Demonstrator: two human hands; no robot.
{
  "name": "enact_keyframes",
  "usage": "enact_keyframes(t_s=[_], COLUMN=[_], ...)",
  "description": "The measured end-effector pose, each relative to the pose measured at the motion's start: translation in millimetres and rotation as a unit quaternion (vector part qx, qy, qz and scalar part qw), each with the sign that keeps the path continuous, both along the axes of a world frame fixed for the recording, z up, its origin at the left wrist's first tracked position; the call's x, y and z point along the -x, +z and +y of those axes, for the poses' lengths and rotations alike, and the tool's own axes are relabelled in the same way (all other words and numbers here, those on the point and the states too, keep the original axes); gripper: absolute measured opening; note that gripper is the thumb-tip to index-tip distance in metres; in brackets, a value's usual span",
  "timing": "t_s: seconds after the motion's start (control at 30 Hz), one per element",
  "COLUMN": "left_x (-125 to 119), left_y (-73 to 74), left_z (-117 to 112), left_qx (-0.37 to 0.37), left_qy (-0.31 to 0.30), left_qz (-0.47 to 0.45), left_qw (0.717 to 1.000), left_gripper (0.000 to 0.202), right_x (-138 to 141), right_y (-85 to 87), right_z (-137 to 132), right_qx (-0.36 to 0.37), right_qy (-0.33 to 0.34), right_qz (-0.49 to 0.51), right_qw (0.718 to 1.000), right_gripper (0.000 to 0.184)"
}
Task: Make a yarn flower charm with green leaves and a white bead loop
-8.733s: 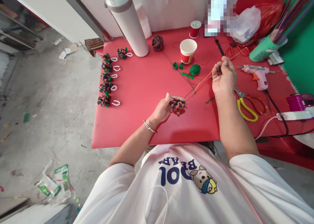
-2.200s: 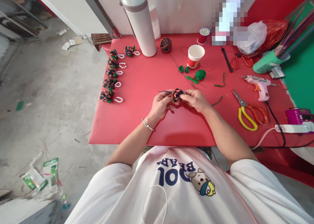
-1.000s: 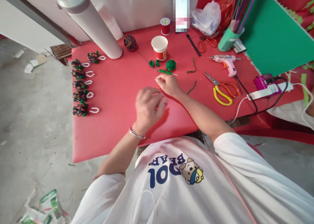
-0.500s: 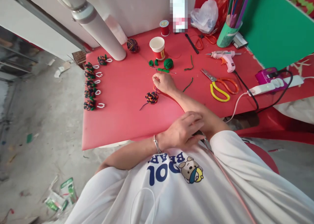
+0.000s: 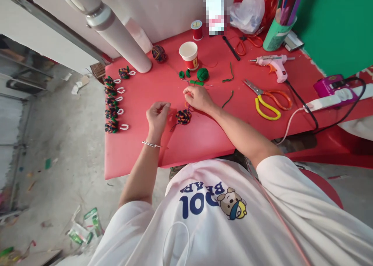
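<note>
A multicoloured yarn rosette [image 5: 183, 116] with a loose dark tail lies on the red table [image 5: 145, 153] between my hands. My left hand [image 5: 157, 116] hovers just left of it, fingers curled in a pinch around something too small to make out. My right hand [image 5: 198, 98] rests on the table just behind and to the right of the rosette, fingertips pinched on a thin orange thread. Neither hand holds the rosette.
Several finished rosettes with pearl loops [image 5: 112, 102] line the left edge. A white post [image 5: 116, 32], a yarn ball [image 5: 159, 53], a paper cup [image 5: 189, 55], green yarn [image 5: 202, 74], a hook [image 5: 196, 83], scissors [image 5: 269, 102], a glue gun [image 5: 274, 65] and a power strip [image 5: 335, 100] lie around.
My left hand came up from my right forearm near my chest to the table, left of the rosette. The rosette and my right hand have stayed put.
</note>
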State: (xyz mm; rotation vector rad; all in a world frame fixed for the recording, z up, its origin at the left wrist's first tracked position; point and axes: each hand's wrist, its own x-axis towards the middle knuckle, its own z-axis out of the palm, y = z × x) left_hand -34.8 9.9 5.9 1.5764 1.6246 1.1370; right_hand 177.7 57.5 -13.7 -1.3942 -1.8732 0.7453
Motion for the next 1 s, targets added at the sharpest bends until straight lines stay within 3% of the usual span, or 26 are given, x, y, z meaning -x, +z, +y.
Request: enact_keyframes(t_s=[0.1,0.2,0.37,0.57,0.67,0.8,0.9,1.0], left_x=[3,1,1,7,6,-1,-5,-8], left_y=[-5.9,-8.1,-13.3,-4.0,-1.4,-4.5,-4.9,-1.4], left_z=[2,0,-3,-13,-20,-26,-27,-29], left_qx=[0.038,0.022,0.007,-0.030,-0.033,-0.058,-0.061,-0.061], left_qy=[-0.077,-0.147,-0.132,-0.184,-0.206,-0.215,-0.213,-0.204], left_qz=[-0.059,-0.040,-0.031,0.028,0.102,0.208,0.236,0.213], left_qw=[0.995,0.988,0.991,0.982,0.973,0.952,0.946,0.954], left_gripper=[0.043,0.052,0.060,0.063,0.080,0.083,0.060,0.043], right_x=[-2,-6,-18,-30,-30,-31,-34,-37], right_y=[0.1,1.8,13.3,29.8,32.5,32.3,34.7,41.1], right_z=[-1,-4,-15,-19,-20,-17,-15,-14], right_qx=[0.000,0.009,0.035,0.125,0.149,0.228,0.266,0.257], right_qy=[0.011,0.030,0.064,0.091,0.076,0.055,0.038,0.033], right_qz=[-0.001,0.003,0.016,0.030,0.068,0.220,0.331,0.413], right_qw=[1.000,0.999,0.997,0.987,0.983,0.947,0.905,0.873], right_gripper=[0.023,0.022,0.019,0.019,0.021,0.027,0.024,0.028])
